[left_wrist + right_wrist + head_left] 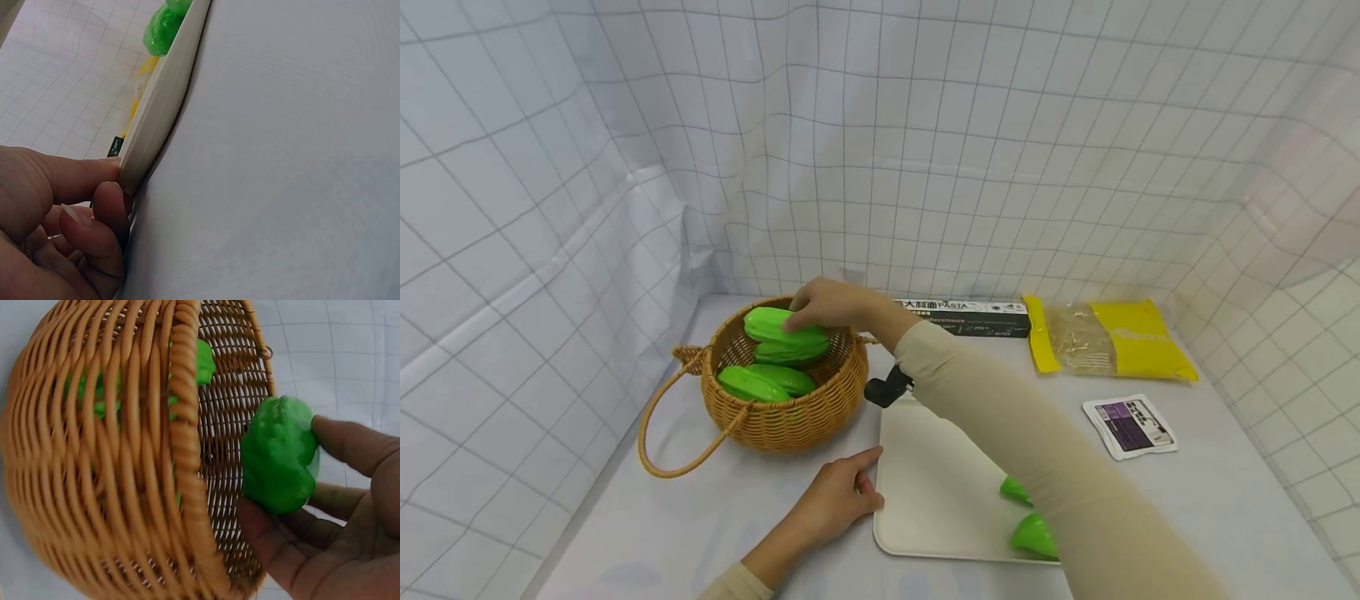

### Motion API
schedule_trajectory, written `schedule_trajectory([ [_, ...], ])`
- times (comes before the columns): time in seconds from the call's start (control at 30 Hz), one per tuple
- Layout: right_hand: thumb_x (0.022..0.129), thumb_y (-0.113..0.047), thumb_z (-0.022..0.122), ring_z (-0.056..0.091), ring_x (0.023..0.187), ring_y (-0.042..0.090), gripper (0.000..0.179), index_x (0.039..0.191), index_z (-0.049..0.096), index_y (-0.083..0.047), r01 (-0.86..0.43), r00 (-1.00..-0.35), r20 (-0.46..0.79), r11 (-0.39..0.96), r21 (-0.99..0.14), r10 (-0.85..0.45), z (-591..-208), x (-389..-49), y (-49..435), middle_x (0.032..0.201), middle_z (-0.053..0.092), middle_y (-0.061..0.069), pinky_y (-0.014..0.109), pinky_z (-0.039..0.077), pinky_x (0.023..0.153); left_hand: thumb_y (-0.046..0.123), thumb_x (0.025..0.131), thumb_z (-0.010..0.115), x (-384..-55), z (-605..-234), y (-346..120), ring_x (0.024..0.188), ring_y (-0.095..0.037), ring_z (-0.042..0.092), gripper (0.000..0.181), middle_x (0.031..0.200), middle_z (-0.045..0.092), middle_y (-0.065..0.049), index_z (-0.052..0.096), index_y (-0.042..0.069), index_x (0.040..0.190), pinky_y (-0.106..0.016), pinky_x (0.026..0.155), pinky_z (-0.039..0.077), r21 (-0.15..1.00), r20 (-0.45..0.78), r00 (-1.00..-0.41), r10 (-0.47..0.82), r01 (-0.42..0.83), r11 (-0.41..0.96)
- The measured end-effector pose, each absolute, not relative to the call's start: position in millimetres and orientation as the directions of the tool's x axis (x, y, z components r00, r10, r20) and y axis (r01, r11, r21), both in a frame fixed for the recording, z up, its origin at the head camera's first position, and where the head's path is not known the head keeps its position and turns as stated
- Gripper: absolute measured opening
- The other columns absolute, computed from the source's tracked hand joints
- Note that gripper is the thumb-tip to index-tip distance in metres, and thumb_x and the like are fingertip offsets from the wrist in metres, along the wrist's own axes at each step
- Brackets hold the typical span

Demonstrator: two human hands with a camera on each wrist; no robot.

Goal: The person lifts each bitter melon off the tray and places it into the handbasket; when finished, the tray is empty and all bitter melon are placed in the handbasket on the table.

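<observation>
In the head view my right hand (831,303) holds a ridged bright green vegetable (765,322) over the wicker basket (790,429). The right wrist view shows my thumb and fingers around the lumpy green vegetable (279,456), beside the basket's rim (186,412). More of the same green vegetables (752,383) lie inside the basket. My left hand (835,500) holds the left edge of a cream tray (925,500). In the left wrist view its fingers (84,172) meet the tray's rim (164,103). Green pieces (1036,535) sit on the tray, partly hidden by my right sleeve.
A black pasta box (977,323) stands against the back sheet, with a yellow-ended bag (1142,337) to its right. A white and purple packet (1130,426) lies right of the tray. A black handle (887,387) shows by my right sleeve. The basket's handle (651,433) hangs leftward.
</observation>
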State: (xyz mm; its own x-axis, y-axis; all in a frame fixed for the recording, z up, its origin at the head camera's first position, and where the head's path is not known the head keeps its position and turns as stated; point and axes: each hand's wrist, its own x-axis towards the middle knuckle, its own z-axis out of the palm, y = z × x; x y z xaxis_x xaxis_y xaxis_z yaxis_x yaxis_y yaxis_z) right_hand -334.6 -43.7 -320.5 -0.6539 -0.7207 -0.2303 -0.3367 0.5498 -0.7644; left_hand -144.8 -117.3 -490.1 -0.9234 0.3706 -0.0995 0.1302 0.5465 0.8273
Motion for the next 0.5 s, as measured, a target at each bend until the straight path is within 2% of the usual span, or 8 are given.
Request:
schedule_trajectory([
  [0.13, 0.100, -0.026, 0.065, 0.051, 0.066, 0.007, 0.026, 0.109, 0.072, -0.003, -0.362, -0.630, -0.274, 0.587, -0.724, -0.726, -323, -332, -61, 0.085, 0.059, -0.002, 0.022, 0.047, 0.061, 0.006, 0.081, 0.079, -143, -489, -119, 0.055, -0.009, 0.054, 0.070, 0.071, 0.059, 0.005, 0.052, -0.004, 0.145, -0.025, 0.059, 0.043, 0.830, -0.096, -0.924, 0.370, 0.131, 0.542],
  [0.23, 0.101, -0.026, 0.064, 0.043, 0.057, 0.007, 0.024, 0.105, 0.071, -0.003, -0.359, -0.622, -0.304, 0.608, -0.708, -0.721, -324, -331, -70, 0.075, 0.052, -0.002, 0.022, 0.044, 0.056, 0.008, 0.082, 0.078, -143, -489, -120, 0.057, -0.008, 0.054, 0.070, 0.072, 0.059, 0.006, 0.052, -0.003, 0.145, -0.025, 0.062, 0.044, 0.827, -0.097, -0.927, 0.361, 0.126, 0.547],
  [0.4, 0.102, -0.026, 0.063, 0.047, 0.060, 0.008, 0.031, 0.117, 0.070, 0.000, -0.309, -0.641, -0.341, 0.638, -0.706, -0.688, -326, -330, -78, 0.082, 0.054, 0.000, 0.025, 0.054, 0.064, 0.010, 0.082, 0.078, -144, -492, -121, 0.060, -0.006, 0.053, 0.069, 0.072, 0.060, 0.008, 0.052, -0.002, 0.146, -0.024, 0.062, 0.044, 0.821, -0.096, -0.929, 0.356, 0.129, 0.556],
  [0.5, 0.102, -0.025, 0.063, 0.051, 0.062, 0.008, 0.029, 0.117, 0.070, -0.001, -0.291, -0.647, -0.343, 0.636, -0.715, -0.681, -327, -330, -82, 0.087, 0.054, -0.001, 0.029, 0.058, 0.070, 0.010, 0.082, 0.079, -144, -493, -121, 0.061, -0.006, 0.053, 0.069, 0.072, 0.060, 0.009, 0.053, -0.002, 0.145, -0.024, 0.063, 0.044, 0.814, -0.091, -0.931, 0.353, 0.135, 0.564],
])
